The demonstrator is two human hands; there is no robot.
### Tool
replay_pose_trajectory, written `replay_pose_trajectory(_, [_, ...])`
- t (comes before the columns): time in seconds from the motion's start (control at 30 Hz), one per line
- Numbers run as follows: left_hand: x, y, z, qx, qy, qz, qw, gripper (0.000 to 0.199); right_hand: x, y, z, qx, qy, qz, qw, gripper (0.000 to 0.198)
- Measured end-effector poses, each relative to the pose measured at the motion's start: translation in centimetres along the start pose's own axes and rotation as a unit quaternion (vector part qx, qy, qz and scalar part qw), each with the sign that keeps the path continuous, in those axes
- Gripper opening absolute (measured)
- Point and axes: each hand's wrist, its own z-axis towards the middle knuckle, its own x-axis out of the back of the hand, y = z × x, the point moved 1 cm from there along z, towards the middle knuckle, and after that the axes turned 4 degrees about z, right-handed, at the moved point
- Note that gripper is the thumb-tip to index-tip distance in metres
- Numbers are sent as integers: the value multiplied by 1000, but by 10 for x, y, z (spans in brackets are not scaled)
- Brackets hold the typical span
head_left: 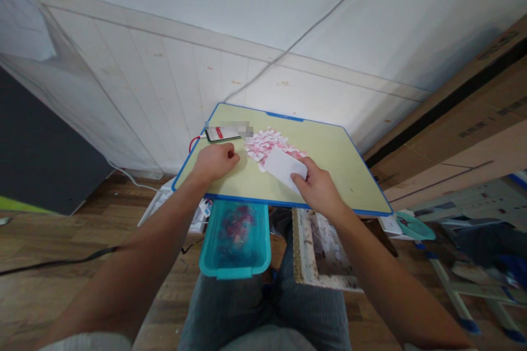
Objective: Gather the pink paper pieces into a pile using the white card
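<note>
My right hand grips a flat white rectangular card, thumb on top. The card's far edge reaches over a pile of small pink and white paper-like pieces on the pale yellow board with a blue rim. To the left, my left hand rests on the board with its fingers curled closed; anything inside them is hidden. Just beyond that hand lies a phone, its screen partly blurred out and a cable at its left end.
Below the board's front edge, a teal plastic bin holds reddish bits. Right of it is a worn, open drawer. Large cardboard boxes lean at the right, and a white panelled wall stands behind the board.
</note>
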Motion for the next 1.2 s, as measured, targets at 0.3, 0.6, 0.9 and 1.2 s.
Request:
replay_pose_trajectory(0.3, [-3, -1, 0, -14, 18, -4, 1000, 36, -1, -10, 4, 28, 1, 18, 999, 37])
replay_pose_trajectory(0.6, [-3, -1, 0, -14, 20, -2, 1000, 34, 8, -3, 3, 4, 27, -37, 999, 37])
replay_pose_trajectory(0.9, [-1, 1, 0, -7, 11, -4, 1000, 37, -1, -16, -9, 31, -30, -13, 999, 32])
replay_pose_trajectory(1.2, [6, 5, -2, 9, -6, -17, 1000, 36, 17, -15, -7, -2, -7, 6, 1000, 24])
